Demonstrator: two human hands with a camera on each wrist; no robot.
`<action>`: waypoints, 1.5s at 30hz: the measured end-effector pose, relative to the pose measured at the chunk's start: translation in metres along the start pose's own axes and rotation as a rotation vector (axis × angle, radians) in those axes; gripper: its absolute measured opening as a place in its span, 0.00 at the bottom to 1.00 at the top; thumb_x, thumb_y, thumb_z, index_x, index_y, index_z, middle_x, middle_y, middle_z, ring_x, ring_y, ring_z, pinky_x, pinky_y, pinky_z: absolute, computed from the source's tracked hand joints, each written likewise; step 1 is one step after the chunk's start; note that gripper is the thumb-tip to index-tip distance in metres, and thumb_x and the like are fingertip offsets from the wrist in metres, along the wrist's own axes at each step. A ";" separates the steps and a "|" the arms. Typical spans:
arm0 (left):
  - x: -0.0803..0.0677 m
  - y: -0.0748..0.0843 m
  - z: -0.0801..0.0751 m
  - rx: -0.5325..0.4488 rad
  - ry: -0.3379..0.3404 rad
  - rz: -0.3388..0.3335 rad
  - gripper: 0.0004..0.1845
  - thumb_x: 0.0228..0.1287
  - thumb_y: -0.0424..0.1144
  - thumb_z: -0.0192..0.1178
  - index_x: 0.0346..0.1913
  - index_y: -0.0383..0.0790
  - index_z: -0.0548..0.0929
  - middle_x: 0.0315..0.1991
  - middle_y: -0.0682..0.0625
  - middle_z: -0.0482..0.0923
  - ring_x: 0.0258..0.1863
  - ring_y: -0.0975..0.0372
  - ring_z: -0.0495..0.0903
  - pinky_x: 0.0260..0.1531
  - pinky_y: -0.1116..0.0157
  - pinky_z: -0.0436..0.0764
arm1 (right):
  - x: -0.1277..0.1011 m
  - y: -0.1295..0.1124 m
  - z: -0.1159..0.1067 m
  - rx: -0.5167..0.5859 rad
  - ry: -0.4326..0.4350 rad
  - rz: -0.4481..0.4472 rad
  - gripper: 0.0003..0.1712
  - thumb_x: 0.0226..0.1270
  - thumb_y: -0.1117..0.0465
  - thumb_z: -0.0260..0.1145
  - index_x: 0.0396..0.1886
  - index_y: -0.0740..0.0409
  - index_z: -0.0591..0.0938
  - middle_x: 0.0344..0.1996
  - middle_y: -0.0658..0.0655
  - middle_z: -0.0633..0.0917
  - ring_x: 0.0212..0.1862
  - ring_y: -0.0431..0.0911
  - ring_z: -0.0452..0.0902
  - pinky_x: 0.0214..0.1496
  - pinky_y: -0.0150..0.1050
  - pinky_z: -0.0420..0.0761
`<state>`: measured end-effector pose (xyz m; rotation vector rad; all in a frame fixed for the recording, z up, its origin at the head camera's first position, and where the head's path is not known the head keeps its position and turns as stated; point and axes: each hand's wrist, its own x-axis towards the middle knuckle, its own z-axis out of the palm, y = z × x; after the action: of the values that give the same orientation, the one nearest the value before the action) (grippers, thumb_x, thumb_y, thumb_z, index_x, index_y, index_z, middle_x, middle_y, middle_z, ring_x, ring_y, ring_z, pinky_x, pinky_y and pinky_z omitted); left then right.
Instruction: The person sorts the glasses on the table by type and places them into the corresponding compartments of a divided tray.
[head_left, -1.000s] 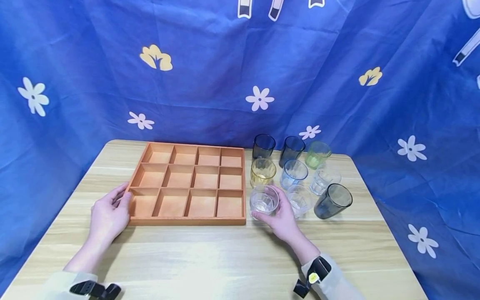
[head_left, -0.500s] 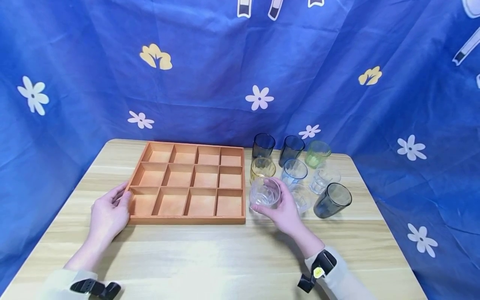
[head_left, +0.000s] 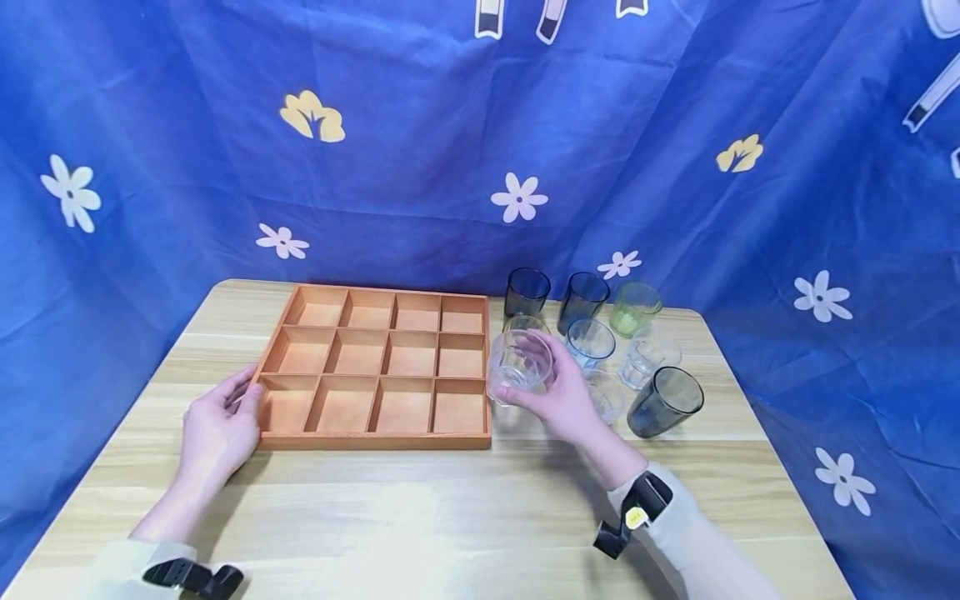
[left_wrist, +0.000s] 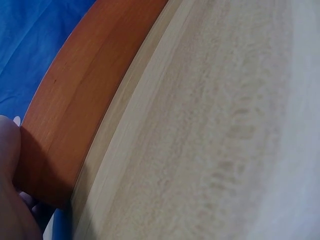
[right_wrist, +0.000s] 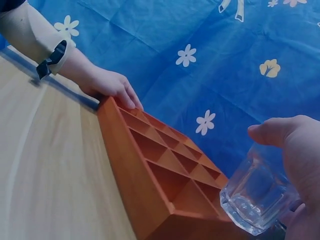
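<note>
Left hand (head_left: 217, 429) sits at the near-left corner of the wooden tray (head_left: 375, 440), fingers loosely extended w/ tips touching the tray's left wall; palm on the table (head_left: 420, 517). In the right wrist view the same hand (right_wrist: 107, 84) rests its fingertips on the tray's corner rim (right_wrist: 125, 150). Left wrist view shows only the tray's outer wall (left_wrist: 80, 110) vs. the tabletop, so finger spread can't be judged there.

Tray: twelve compartments, three rows by four, all showing bare wood.

Right of it, the right hand (head_left: 562, 400) holds a clear glass (head_left: 520, 367) lifted off the table, just beside the tray's right wall, level w/ the near and middle rows. Fingers and thumb curl round its lower body. Glass has nothing visible inside. Its long axis is tilted, approx upright but leaning; mouth points up and toward the camera, base down toward the palm. Right wrist view: thumb above, glass (right_wrist: 255, 200) hanging close past the tray's corner, thick base lowest.

Behind the held glass a yellow glass (head_left: 525, 323) is mostly hidden. Further right stand two dark glasses (head_left: 527, 292) at the back, then a blue glass (head_left: 590, 340), a green glass (head_left: 635, 307), two more clear glasses (head_left: 645, 360) and a dark grey glass (head_left: 666, 402) nearest the right edge, leaning. All upright-ish, mouths up; contents can't be made out.
</note>
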<state>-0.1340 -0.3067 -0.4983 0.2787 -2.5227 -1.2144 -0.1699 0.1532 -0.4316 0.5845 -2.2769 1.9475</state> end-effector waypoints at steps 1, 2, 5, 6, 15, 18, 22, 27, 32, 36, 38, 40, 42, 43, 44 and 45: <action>0.000 0.000 0.000 0.002 -0.001 0.000 0.24 0.83 0.41 0.53 0.72 0.32 0.78 0.60 0.31 0.82 0.51 0.71 0.81 0.41 0.89 0.73 | 0.003 -0.001 0.001 0.003 -0.003 -0.002 0.51 0.50 0.76 0.84 0.74 0.64 0.70 0.66 0.66 0.79 0.69 0.56 0.74 0.76 0.47 0.70; 0.000 0.000 0.000 0.005 -0.001 0.000 0.24 0.83 0.42 0.53 0.72 0.32 0.78 0.60 0.31 0.82 0.52 0.68 0.82 0.41 0.89 0.72 | 0.005 -0.002 0.002 -0.001 -0.003 -0.004 0.51 0.50 0.76 0.85 0.74 0.64 0.70 0.66 0.66 0.80 0.69 0.55 0.75 0.76 0.47 0.71; -0.001 -0.001 -0.001 0.008 -0.006 0.003 0.24 0.83 0.42 0.53 0.72 0.32 0.78 0.60 0.31 0.82 0.52 0.68 0.82 0.41 0.89 0.72 | 0.013 -0.006 0.004 -0.017 -0.007 -0.010 0.51 0.49 0.75 0.85 0.73 0.64 0.71 0.65 0.64 0.81 0.69 0.54 0.75 0.75 0.48 0.71; -0.001 -0.001 -0.001 0.006 -0.007 0.004 0.24 0.83 0.42 0.53 0.72 0.32 0.78 0.60 0.31 0.82 0.51 0.71 0.81 0.41 0.89 0.72 | 0.016 -0.007 0.005 -0.021 -0.010 -0.014 0.51 0.49 0.75 0.85 0.74 0.65 0.71 0.65 0.65 0.81 0.69 0.54 0.75 0.76 0.49 0.71; -0.002 -0.003 -0.002 -0.009 -0.002 0.009 0.23 0.83 0.41 0.54 0.71 0.32 0.78 0.60 0.30 0.82 0.47 0.82 0.76 0.41 0.88 0.73 | 0.040 -0.011 0.010 0.048 -0.029 -0.029 0.51 0.50 0.79 0.82 0.74 0.67 0.69 0.66 0.68 0.80 0.69 0.60 0.74 0.74 0.55 0.72; -0.002 -0.003 -0.002 -0.011 -0.001 0.010 0.23 0.83 0.41 0.54 0.71 0.32 0.78 0.60 0.30 0.82 0.47 0.82 0.76 0.41 0.88 0.73 | 0.048 -0.009 0.012 0.025 -0.023 -0.033 0.51 0.51 0.77 0.83 0.74 0.67 0.69 0.65 0.66 0.81 0.68 0.60 0.75 0.74 0.54 0.72; -0.001 -0.001 -0.003 -0.017 -0.007 0.005 0.24 0.83 0.42 0.53 0.72 0.32 0.78 0.60 0.30 0.82 0.50 0.75 0.80 0.41 0.89 0.73 | 0.057 -0.006 0.016 0.020 -0.017 -0.007 0.51 0.52 0.74 0.84 0.75 0.65 0.69 0.66 0.65 0.80 0.68 0.56 0.75 0.75 0.50 0.72; -0.001 0.000 -0.002 -0.022 -0.011 0.003 0.24 0.83 0.41 0.54 0.72 0.31 0.78 0.60 0.30 0.82 0.54 0.62 0.83 0.42 0.88 0.73 | 0.069 -0.001 0.023 0.035 -0.014 0.002 0.50 0.52 0.76 0.83 0.74 0.65 0.69 0.66 0.66 0.80 0.68 0.54 0.75 0.74 0.47 0.73; -0.001 -0.003 -0.001 -0.029 -0.008 0.004 0.23 0.83 0.41 0.54 0.72 0.33 0.78 0.60 0.31 0.82 0.49 0.77 0.79 0.41 0.88 0.73 | 0.083 0.003 0.031 0.087 -0.022 -0.014 0.50 0.51 0.82 0.80 0.74 0.70 0.68 0.66 0.70 0.79 0.69 0.60 0.75 0.74 0.49 0.74; -0.001 -0.004 -0.002 -0.029 -0.006 0.001 0.24 0.83 0.42 0.54 0.72 0.33 0.78 0.60 0.31 0.82 0.48 0.79 0.78 0.41 0.88 0.73 | 0.092 0.003 0.039 0.120 -0.020 -0.004 0.49 0.52 0.82 0.79 0.74 0.70 0.68 0.65 0.71 0.80 0.68 0.62 0.76 0.73 0.51 0.75; 0.000 -0.004 -0.002 -0.023 -0.007 -0.001 0.24 0.83 0.42 0.54 0.72 0.33 0.78 0.61 0.31 0.82 0.50 0.74 0.80 0.41 0.88 0.73 | 0.097 0.005 0.042 0.129 -0.016 0.007 0.48 0.53 0.82 0.79 0.74 0.70 0.68 0.65 0.71 0.80 0.68 0.63 0.76 0.72 0.51 0.75; 0.000 -0.004 -0.002 -0.014 -0.008 -0.005 0.24 0.83 0.42 0.53 0.72 0.33 0.78 0.61 0.32 0.82 0.52 0.66 0.83 0.41 0.88 0.73 | 0.102 0.009 0.045 0.144 -0.006 0.025 0.48 0.53 0.81 0.78 0.74 0.70 0.68 0.66 0.71 0.79 0.68 0.63 0.76 0.73 0.50 0.75; 0.000 -0.003 -0.002 -0.007 -0.012 -0.008 0.24 0.83 0.43 0.53 0.72 0.33 0.78 0.61 0.32 0.82 0.54 0.57 0.84 0.40 0.88 0.73 | 0.106 0.014 0.048 0.170 0.003 0.040 0.47 0.54 0.82 0.77 0.74 0.70 0.68 0.66 0.72 0.79 0.67 0.64 0.76 0.72 0.50 0.75; 0.000 -0.003 -0.002 -0.006 -0.014 -0.009 0.24 0.83 0.43 0.53 0.72 0.33 0.78 0.61 0.32 0.82 0.55 0.53 0.84 0.40 0.88 0.73 | 0.108 0.016 0.050 0.185 0.007 0.045 0.47 0.55 0.83 0.76 0.74 0.71 0.67 0.66 0.73 0.78 0.67 0.65 0.76 0.72 0.51 0.75; -0.001 -0.003 -0.002 -0.006 -0.016 -0.009 0.24 0.83 0.43 0.53 0.72 0.33 0.78 0.61 0.32 0.82 0.56 0.49 0.84 0.40 0.88 0.73 | 0.110 0.019 0.051 0.195 0.010 0.049 0.47 0.55 0.84 0.76 0.74 0.71 0.67 0.67 0.74 0.78 0.67 0.66 0.76 0.72 0.51 0.75; -0.001 -0.003 -0.002 -0.007 -0.019 -0.010 0.24 0.83 0.43 0.53 0.72 0.32 0.78 0.61 0.31 0.82 0.57 0.47 0.84 0.40 0.88 0.73 | 0.112 0.020 0.052 0.199 0.016 0.053 0.47 0.55 0.84 0.75 0.74 0.71 0.67 0.67 0.74 0.77 0.67 0.66 0.76 0.72 0.51 0.75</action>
<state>-0.1327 -0.3096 -0.4997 0.2792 -2.5363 -1.2347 -0.2710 0.0792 -0.4254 0.5293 -2.1255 2.2120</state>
